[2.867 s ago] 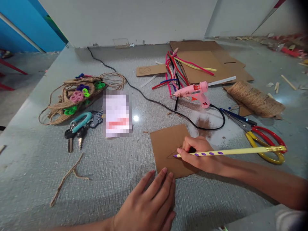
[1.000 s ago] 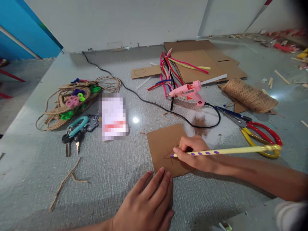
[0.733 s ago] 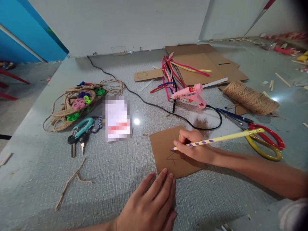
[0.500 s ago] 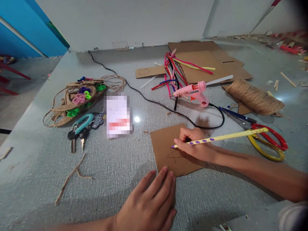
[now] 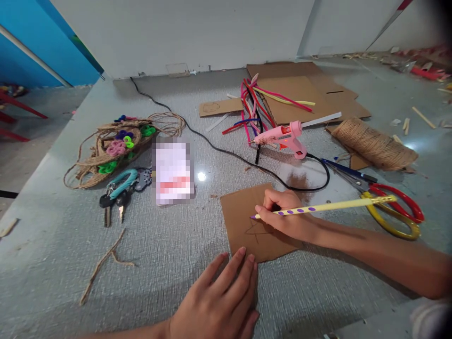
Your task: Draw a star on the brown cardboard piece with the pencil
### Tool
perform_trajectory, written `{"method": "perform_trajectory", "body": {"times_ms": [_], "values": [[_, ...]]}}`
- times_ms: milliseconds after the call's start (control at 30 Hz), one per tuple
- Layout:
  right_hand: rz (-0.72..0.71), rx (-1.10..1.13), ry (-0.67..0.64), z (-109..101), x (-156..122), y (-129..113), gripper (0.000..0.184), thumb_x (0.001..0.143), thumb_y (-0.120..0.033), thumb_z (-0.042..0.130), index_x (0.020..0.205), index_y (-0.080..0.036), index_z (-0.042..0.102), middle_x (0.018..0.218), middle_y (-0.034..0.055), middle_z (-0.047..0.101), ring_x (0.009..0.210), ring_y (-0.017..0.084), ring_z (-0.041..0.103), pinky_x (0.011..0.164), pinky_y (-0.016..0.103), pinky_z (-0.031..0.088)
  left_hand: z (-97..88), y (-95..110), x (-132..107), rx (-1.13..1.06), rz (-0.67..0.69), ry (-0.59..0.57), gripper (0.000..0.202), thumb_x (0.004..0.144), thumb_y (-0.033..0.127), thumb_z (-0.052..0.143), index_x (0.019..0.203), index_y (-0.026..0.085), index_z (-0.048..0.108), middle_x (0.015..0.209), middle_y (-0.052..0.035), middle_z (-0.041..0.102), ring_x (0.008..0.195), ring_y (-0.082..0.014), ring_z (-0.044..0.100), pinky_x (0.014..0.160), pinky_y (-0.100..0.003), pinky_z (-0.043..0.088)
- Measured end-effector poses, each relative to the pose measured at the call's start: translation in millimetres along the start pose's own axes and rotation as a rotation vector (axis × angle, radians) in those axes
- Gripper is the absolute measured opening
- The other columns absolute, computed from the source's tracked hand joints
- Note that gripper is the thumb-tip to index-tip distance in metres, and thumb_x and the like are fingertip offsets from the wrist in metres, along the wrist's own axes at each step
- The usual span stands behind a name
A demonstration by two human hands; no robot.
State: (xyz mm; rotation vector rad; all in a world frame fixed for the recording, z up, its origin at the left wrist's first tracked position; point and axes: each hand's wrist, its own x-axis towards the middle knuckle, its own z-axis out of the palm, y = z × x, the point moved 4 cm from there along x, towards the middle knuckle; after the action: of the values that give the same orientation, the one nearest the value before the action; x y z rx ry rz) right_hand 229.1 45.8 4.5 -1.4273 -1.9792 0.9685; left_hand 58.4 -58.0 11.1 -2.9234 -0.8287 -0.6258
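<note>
Only the head view here, so: the right hand (image 5: pixel 287 217) is pinching a long yellow pencil with purple dots (image 5: pixel 319 207) between thumb and fingers, its tip resting on a small brown square of cardboard (image 5: pixel 243 221) that lies flat on the grey textured worktop (image 5: pixel 169 249). The left hand (image 5: pixel 219 306) sits spread out, palm down, fingers just touching the near edge of that same cardboard square, looks like it's pinning it. As far as the drawing goes, I'd say it's partway: there's a rough pencil outline, kind of triangle-ish with a short stem below, right under the pencil tip, and most of the square is still blank, nothing cut out yet. Past the right hand sits one pink hot glue gun (image 5: pixel 284 136) with a black power cord (image 5: pixel 226 150) looping back toward the wall, and off to its right are one pair of red and yellow handled scissors (image 5: pixel 395 212) and one fat spool of jute twine (image 5: pixel 374 143). Behind the glue gun there's a bunch of coloured pipe cleaners (image 5: pixel 257 108), too tangled to count, lying partly on a stack of flat cardboard sheets (image 5: pixel 318 89). Way off to the left of the left hand: one twine-wrapped basket thing with bright little loops (image 5: pixel 113 146), one set of keys on a teal coil strap (image 5: pixel 118 193), and a loose scrap of twine (image 5: pixel 102 263).
</note>
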Motion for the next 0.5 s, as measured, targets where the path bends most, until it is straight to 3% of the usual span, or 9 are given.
{"method": "perform_trajectory", "body": {"times_ms": [167,333,400,433,500], "values": [[-0.034,0.081,-0.081,3.3,-0.4,-1.1,0.030,0.077,-0.025,0.055,0.054,-0.019,0.036,0.046,-0.0076,0.036,0.043,0.006,0.033,0.044,0.021,0.024,-0.3,-1.2,1.5,0.000,-0.005,-0.005,0.038,0.090,0.038,0.042,0.111,0.015,0.063,0.117,-0.0013,0.065,0.114,-0.0188,0.053,0.091,-0.032,0.042],[-0.082,0.507,-0.127,-14.6,0.9,-9.1,0.033,0.081,-0.023,0.054,0.058,-0.020,0.030,0.061,-0.0043,0.047,0.048,0.005,0.041,0.043,0.019,0.032,0.1,-0.9,0.5,0.003,-0.006,0.013,0.038,0.090,0.039,0.043,0.111,0.014,0.063,0.117,-0.0009,0.065,0.114,-0.0188,0.053,0.090,-0.032,0.043],[-0.059,0.557,-0.136,-25.4,1.8,-12.2,0.018,0.082,-0.024,0.058,0.075,-0.020,0.041,0.077,-0.0042,0.052,0.047,0.003,0.042,0.040,0.017,0.034,0.0,-0.3,0.2,0.007,-0.008,0.014,0.039,0.090,0.040,0.043,0.112,0.015,0.062,0.117,-0.0003,0.065,0.114,-0.0188,0.053,0.090,-0.032,0.043],[-0.043,0.536,-0.140,-30.0,2.2,-13.5,0.020,0.081,-0.024,0.061,0.091,-0.023,0.045,0.085,-0.0040,0.053,0.045,0.002,0.042,0.038,0.016,0.034,-0.2,0.0,0.2,0.008,-0.009,0.015,0.039,0.090,0.040,0.043,0.112,0.015,0.062,0.118,0.0000,0.064,0.114,-0.0187,0.053,0.090,-0.032,0.043],[-0.036,0.452,-0.163,-36.2,2.9,-16.8,0.044,0.082,-0.026,0.062,0.119,-0.029,0.039,0.097,-0.0023,0.054,0.041,0.000,0.041,0.035,0.016,0.034,-0.8,0.1,0.3,0.011,-0.010,0.013,0.040,0.089,0.040,0.043,0.113,0.014,0.062,0.118,0.0002,0.064,0.114,-0.0187,0.053,0.090,-0.032,0.043]]}}
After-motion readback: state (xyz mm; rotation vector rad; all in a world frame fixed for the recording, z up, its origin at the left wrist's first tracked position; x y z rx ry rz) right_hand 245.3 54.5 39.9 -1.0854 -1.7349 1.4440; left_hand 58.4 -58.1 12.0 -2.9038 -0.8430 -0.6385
